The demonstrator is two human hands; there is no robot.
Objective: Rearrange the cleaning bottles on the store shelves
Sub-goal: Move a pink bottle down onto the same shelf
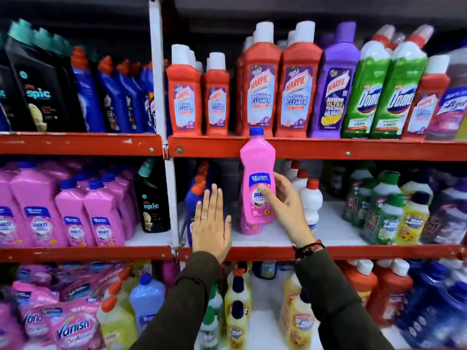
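Observation:
My right hand [284, 198] grips a tall pink bottle with a blue cap [257, 162], held upright in front of the middle shelf, its cap reaching the red shelf rail above. Behind its base stands another pink bottle [246, 227], partly hidden. My left hand [211, 224] is flat with fingers apart, palm toward a blue bottle with an orange-red cap [195, 192] on the middle shelf, holding nothing. Pink bottles of the same kind [88, 210] fill the middle shelf's left bay.
White bottles with red caps [309, 198] stand just right of my right hand, green and yellow bottles [384, 210] farther right. Red Harpic bottles [260, 84] line the top shelf. A white upright post [165, 137] divides the bays. Yellow bottles and Vanish packs fill the bottom shelf.

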